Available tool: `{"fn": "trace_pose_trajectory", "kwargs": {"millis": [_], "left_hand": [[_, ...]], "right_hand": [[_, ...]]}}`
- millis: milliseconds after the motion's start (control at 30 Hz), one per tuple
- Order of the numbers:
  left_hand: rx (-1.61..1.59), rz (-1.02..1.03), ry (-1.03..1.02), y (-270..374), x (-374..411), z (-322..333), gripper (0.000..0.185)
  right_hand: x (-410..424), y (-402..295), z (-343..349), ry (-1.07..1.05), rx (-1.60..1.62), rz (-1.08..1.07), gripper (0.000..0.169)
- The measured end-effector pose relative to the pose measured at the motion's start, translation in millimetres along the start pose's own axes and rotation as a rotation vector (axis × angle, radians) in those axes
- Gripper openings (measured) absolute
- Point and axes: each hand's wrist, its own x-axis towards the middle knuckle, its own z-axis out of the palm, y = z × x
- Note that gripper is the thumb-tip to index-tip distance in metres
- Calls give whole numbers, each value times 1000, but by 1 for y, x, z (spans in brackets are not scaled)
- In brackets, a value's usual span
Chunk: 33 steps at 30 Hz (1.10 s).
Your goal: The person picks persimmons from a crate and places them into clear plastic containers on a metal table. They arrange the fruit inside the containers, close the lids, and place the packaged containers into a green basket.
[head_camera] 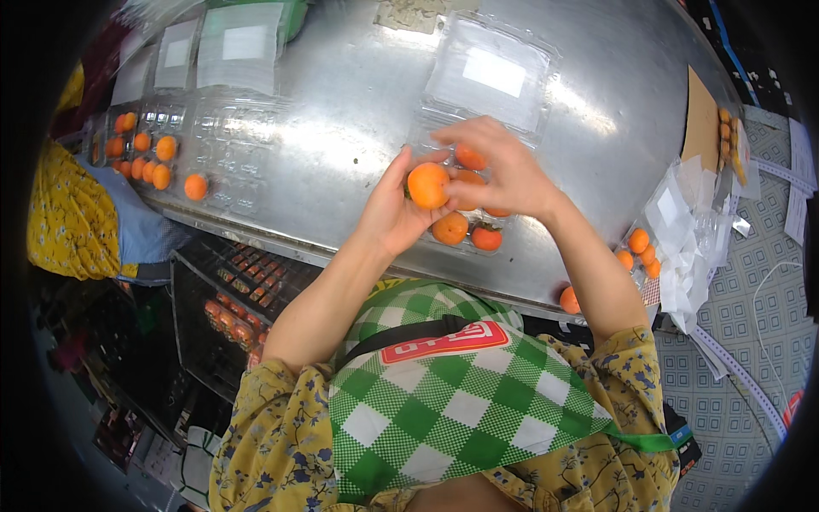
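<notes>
An orange persimmon (428, 185) rests in my left hand (391, 208), whose fingers curl around it from below. My right hand (505, 168) is spread just to the right of this fruit, thumb close to its side; whether it touches is hard to tell. Beneath both hands lies a clear plastic clamshell tray (478, 246) with several persimmons (450, 228) in it, some hidden by my right hand. One persimmon (487, 236) there shows its green calyx. The tray's raised lid (448, 77) lies folded back on the metal table and bears a white label (493, 72).
Left on the metal table (345, 211) are another clear tray (230, 147), a loose persimmon (196, 187) and a partly filled tray (142, 157). Beside them stands a person in yellow patterned clothing (70, 211). A black crate (211, 326) holds packed fruit below the edge. Crumpled plastic (681, 256) lies right.
</notes>
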Motion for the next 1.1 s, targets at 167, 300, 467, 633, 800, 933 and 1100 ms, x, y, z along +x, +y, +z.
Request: {"fn": "trace_pose_trajectory", "kwargs": {"millis": [167, 300, 467, 633, 800, 933, 1100], "left_hand": [[81, 72, 164, 5, 7, 20, 54], [344, 237, 387, 13, -3, 3, 58], [593, 318, 489, 15, -22, -22, 48], [628, 324, 481, 10, -29, -28, 41], [667, 360, 446, 10, -31, -27, 40], [650, 394, 428, 11, -38, -33, 35], [717, 343, 392, 1, -41, -31, 36]], "right_hand": [[12, -4, 13, -46, -28, -31, 47], [21, 24, 22, 3, -237, 106, 42], [30, 43, 44, -31, -436, 195, 38], [30, 43, 52, -48, -539, 204, 35], [4, 32, 16, 107, -456, 207, 38], [-85, 22, -45, 58, -272, 481, 41], [-245, 18, -64, -219, -431, 642, 44]]}}
